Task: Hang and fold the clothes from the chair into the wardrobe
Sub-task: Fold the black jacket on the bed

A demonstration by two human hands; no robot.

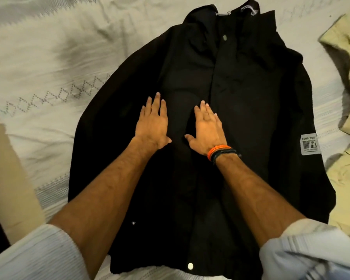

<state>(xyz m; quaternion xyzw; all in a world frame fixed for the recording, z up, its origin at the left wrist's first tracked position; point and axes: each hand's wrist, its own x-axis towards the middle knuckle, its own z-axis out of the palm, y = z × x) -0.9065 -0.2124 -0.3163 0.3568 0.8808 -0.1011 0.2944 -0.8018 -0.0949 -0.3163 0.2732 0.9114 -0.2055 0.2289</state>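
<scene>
A black jacket lies spread flat, front up, on a white bedspread, collar at the far end. A grey patch marks its right sleeve, and a white snap shows at the near hem. My left hand rests palm down on the jacket's left chest, fingers slightly apart. Beside it, my right hand presses flat near the button placket, with orange and black bands on the wrist. Neither hand grips any fabric.
A pale yellow garment lies crumpled along the right edge of the bed. A beige surface and a dark strip run down the left edge. The bedspread has a stitched diamond pattern to the jacket's left.
</scene>
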